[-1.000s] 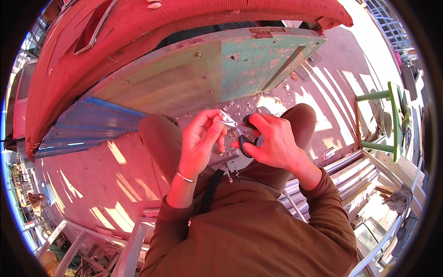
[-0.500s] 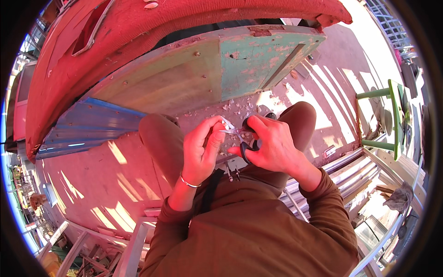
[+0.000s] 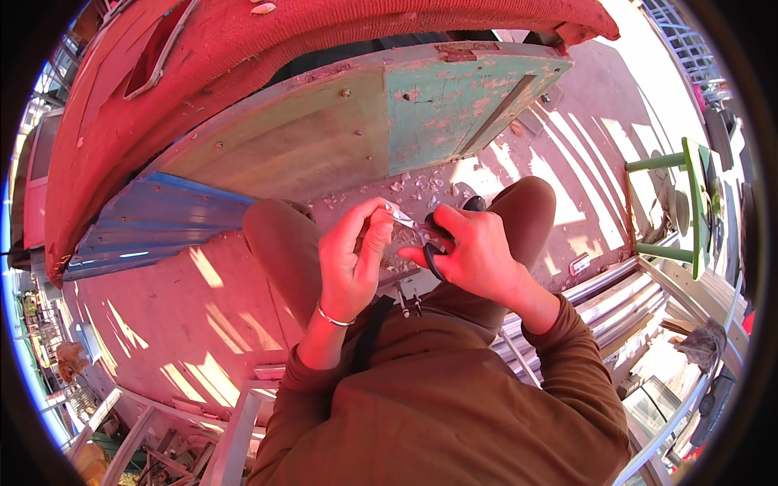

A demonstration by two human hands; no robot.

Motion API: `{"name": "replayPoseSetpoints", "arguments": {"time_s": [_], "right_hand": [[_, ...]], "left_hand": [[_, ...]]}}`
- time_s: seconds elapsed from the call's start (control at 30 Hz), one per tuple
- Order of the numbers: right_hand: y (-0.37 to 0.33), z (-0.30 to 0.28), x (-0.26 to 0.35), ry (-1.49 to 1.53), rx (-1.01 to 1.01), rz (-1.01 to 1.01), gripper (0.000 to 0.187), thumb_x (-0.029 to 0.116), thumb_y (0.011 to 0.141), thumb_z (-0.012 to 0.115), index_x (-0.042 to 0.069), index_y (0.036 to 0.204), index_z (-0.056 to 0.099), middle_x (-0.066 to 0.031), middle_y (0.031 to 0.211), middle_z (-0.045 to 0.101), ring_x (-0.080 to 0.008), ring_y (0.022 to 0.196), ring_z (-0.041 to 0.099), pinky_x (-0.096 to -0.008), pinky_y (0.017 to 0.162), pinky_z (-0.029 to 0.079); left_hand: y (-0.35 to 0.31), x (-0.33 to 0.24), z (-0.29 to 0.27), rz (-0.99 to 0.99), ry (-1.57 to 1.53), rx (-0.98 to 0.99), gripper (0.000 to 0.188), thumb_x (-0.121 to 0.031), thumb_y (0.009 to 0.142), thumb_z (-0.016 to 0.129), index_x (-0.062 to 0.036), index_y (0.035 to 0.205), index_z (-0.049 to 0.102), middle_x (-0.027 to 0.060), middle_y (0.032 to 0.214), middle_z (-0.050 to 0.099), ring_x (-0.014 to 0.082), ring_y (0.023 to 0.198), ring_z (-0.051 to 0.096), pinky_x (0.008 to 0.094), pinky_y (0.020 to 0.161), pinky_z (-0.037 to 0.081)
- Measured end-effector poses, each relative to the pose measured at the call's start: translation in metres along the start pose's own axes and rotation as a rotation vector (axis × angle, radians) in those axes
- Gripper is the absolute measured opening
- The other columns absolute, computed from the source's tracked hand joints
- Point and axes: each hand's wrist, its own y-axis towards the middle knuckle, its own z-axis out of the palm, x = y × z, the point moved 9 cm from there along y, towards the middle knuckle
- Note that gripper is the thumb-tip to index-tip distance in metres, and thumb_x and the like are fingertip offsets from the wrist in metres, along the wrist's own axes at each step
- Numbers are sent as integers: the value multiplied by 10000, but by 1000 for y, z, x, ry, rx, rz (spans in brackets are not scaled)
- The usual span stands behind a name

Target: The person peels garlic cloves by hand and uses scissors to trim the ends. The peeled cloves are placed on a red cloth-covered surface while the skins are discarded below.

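My right hand grips a pair of scissors with black handles, its fingers through the loops. The metal blades point left and lie almost together, right at the fingertips of my left hand. Thumb and forefinger of that hand are pinched around something small and pale, mostly hidden by the fingers and too small to name. Both hands are held over my lap, between my knees.
Ahead stands a worn panel, part brown and part turquoise, below a red cloth cover. Pale scraps litter the floor. Blue corrugated sheet leans at left; a green-legged stool and metal bars lie right.
The scissor blades were spread apart and have come together at the left fingertips. My right hand has closed a little on the handles; the left hand has barely moved.
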Motion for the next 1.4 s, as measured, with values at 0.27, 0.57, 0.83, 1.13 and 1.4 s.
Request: {"name": "replayPoseSetpoints", "arguments": {"time_s": [0.27, 0.57, 0.83, 1.13, 1.4], "right_hand": [[-4, 21, -40, 782, 185, 401, 416, 247, 862, 920, -24, 930, 612, 21, 688, 526, -38, 629, 438, -253, 556, 361], [13, -53, -35, 259, 108, 204, 470, 246, 838, 887, -32, 1141, 658, -54, 670, 589, -136, 563, 500, -303, 572, 426], [39, -87, -4, 103, 7, 88, 486, 213, 810, 847, 17, 1192, 619, -45, 851, 635, -103, 636, 527, -278, 605, 441], [71, -202, -20, 4, -568, 103, 142, -61, 934, 695, -16, 1063, 735, 14, 809, 710, 3, 679, 561, -194, 633, 427], [184, -301, -39, -535, -580, 103, 295, 145, 948, 768, -60, 1160, 747, -134, 770, 755, -221, 632, 726, -366, 647, 575]], "left_hand": [[6, 23, 19, -179, -448, 192, 252, -166, 1115, 585, 27, 1253, 669, 19, 918, 656, 49, 655, 534, 205, 561, 425], [23, 22, 18, -209, -692, 195, 271, -203, 1128, 562, 6, 1273, 655, 40, 920, 649, 52, 629, 498, 205, 535, 394], [57, -14, -10, -20, -690, 154, 334, -244, 1114, 595, 30, 1302, 633, 77, 952, 651, 57, 634, 502, 197, 519, 383], [97, -52, -36, 193, -666, 117, 273, -149, 1077, 638, 31, 1282, 626, 133, 1067, 701, 70, 687, 548, 192, 564, 434], [142, -84, -11, 193, -590, 176, 293, -109, 1056, 664, 43, 1306, 668, 136, 1153, 720, 146, 865, 698, 284, 773, 599]]}}
